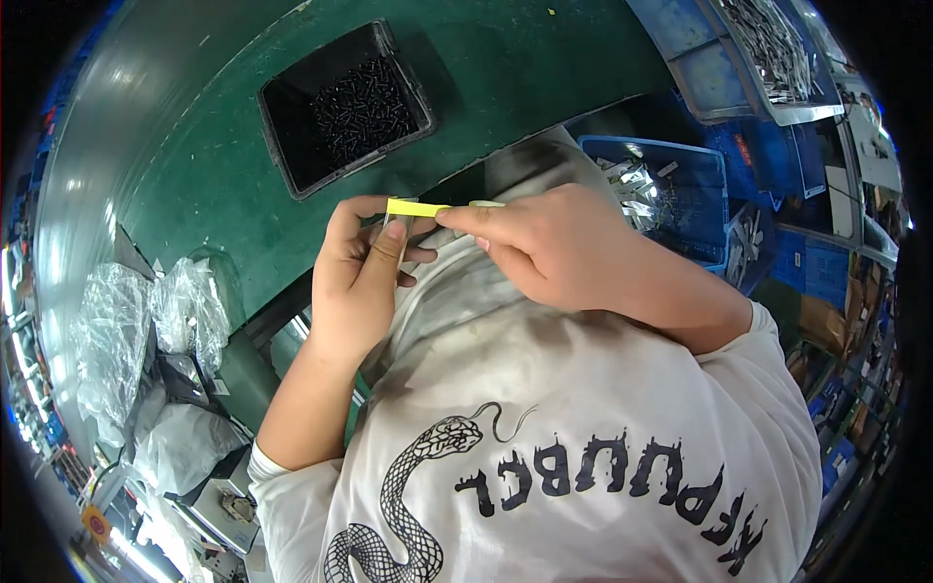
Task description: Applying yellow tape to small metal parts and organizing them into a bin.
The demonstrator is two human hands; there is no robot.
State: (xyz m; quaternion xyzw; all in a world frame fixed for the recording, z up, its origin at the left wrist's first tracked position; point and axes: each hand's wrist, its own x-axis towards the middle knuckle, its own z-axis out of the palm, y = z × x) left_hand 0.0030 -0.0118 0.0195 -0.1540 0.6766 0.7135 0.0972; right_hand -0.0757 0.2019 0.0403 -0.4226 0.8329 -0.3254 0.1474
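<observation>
The left hand (355,282) sits just left of the middle of the picture, with its fingers curled shut around a small flat clear piece (397,231). Its thumb lies along the front of that piece. A thin yellow strip (418,208) lies across the top of the piece, at about 12 o'clock from the left hand. The right hand (544,248) comes in from 3 o'clock, and its fingertips (457,216) pinch the right end of the yellow strip. Both hands are held close over the person's white shirt (583,428), which has a black snake drawn on it. At 11 o'clock a black tray (282,97) of small dark screws sits on the green table (194,175). At 2 o'clock a blue bin (705,165) holds shiny metal bits. Crinkly clear bags (146,321) are piled at 9 o'clock.
</observation>
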